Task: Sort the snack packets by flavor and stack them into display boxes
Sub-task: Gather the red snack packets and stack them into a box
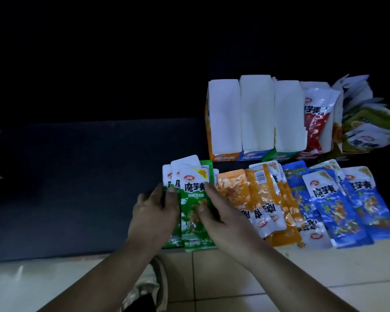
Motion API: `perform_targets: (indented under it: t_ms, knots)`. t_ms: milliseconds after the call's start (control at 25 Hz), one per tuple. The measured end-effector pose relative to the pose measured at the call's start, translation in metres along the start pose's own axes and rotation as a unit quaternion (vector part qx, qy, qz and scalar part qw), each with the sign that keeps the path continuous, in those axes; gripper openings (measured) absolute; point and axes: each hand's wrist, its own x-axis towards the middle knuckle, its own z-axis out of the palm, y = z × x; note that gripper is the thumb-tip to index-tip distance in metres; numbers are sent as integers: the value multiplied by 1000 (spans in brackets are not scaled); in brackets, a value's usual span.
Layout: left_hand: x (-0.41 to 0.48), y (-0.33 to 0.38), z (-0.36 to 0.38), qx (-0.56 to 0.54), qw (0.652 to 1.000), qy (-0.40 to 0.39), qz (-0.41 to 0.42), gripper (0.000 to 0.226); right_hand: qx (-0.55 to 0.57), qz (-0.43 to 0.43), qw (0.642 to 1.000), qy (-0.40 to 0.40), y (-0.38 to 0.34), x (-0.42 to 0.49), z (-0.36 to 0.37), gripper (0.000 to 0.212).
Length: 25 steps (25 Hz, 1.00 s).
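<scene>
A dark blue-grey surface (77, 188) spans the middle of the frame and fades into blackness across the upper half. Pale floor tiles (234, 278) with thin grout lines fill the bottom. At bottom centre a light-coloured shoe (151, 280) shows partly, dim and blurred.

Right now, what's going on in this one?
A person is sorting snack packets on a dark mat. The left hand and right hand hold the green packets from either side, thumbs on top. Orange packets and blue packets lie in piles to their right. Behind, three display boxes stand empty, and a fourth box holds red packets.
</scene>
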Motion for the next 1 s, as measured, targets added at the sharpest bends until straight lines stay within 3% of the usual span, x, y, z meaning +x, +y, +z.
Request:
perform_targets:
  t_ms: [120, 200, 440, 560, 840, 1000]
  knots:
    - [-3, 6, 7, -6, 999, -19, -39, 78, 26, 32, 999, -16, 7, 0, -2, 60]
    - [-2, 8, 13, -65, 996, -20, -59, 89, 40, 30, 998, -22, 15, 2, -6, 63]
    - [-15, 16, 13, -187, 982, -16, 17, 54, 44, -14, 997, -61, 20, 2, -10, 70]
    - [-17, 14, 13, -226, 973, -15, 38, 63, 28, -19, 997, -64, 22, 4, -7, 72]
    - [-21, 15, 29, -187, 978, -34, 90, 107, 55, -26, 997, -45, 23, 4, -2, 74]
    - [-21, 13, 35, -199, 970, -40, 134, 112, 38, -32, 998, -38, 21, 3, 2, 72]
